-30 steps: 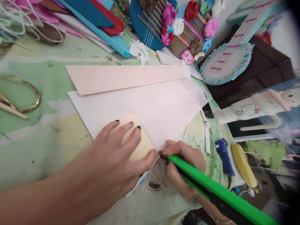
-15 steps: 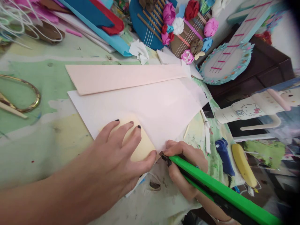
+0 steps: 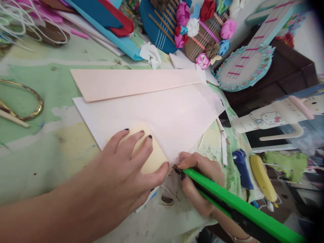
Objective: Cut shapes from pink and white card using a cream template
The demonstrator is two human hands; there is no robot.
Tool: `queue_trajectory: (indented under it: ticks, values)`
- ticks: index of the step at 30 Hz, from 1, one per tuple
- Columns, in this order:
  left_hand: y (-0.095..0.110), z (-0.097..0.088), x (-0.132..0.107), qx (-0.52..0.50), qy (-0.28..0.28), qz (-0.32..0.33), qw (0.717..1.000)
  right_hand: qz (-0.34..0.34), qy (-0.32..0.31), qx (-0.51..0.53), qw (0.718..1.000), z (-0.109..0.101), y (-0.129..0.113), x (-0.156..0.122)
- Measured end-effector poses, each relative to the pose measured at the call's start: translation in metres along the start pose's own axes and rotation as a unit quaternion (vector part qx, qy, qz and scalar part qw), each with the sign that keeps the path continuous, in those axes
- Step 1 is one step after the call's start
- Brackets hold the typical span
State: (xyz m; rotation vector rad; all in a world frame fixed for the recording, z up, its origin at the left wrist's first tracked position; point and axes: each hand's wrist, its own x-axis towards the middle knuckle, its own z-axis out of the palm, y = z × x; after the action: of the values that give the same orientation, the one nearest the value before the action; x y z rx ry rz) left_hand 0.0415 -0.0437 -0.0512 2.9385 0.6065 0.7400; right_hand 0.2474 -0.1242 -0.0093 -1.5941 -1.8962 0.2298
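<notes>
My left hand (image 3: 131,165) lies with fingers spread on a small cream piece of card (image 3: 153,153), pressing it onto a large white sheet (image 3: 162,118). In my right hand (image 3: 202,172) is a green and black utility knife (image 3: 217,189), gripped close to its front end. The knife's tip touches the edge of the cream card near my left thumb. Across the top of the white sheet runs a long pale pink strip (image 3: 131,84). My left palm and wrist hide part of the card and the sheet's lower corner.
Gold-handled scissors (image 3: 37,104) lie at the left. Behind stand paper-flowered toy instruments (image 3: 194,33) and a round banjo-like one (image 3: 243,67). At the right are a white tumbler (image 3: 270,116), a blue glue gun (image 3: 243,168) and a yellow one (image 3: 263,177). White cord (image 3: 22,23) tangles at upper left.
</notes>
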Motion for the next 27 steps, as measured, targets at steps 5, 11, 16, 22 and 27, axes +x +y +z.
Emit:
queue_trajectory:
  ticks: [5, 11, 16, 22, 27]
  values:
    - [-0.0001, -0.0003, -0.0002, 0.001, 0.001, 0.001, 1.0, 0.002, 0.008, 0.019, 1.0, 0.0013, 0.0005, 0.0004]
    - [-0.0002, -0.0004, 0.0013, 0.002, 0.003, 0.002, 1.0, -0.003, 0.004, 0.012, 1.0, -0.0001, 0.0017, -0.0005]
    - [0.0001, -0.0007, 0.001, 0.001, 0.001, 0.005, 1.0, -0.007, 0.004, 0.018, 1.0, 0.0013, 0.0029, 0.0005]
    - [-0.0001, 0.0001, 0.0008, 0.004, 0.012, 0.007, 1.0, -0.004, 0.008, 0.028, 1.0, 0.0018, 0.0023, 0.0015]
    - [0.0002, 0.001, -0.0001, -0.004, 0.009, 0.0, 1.0, 0.005, 0.006, 0.027, 1.0, 0.0008, 0.0009, 0.0006]
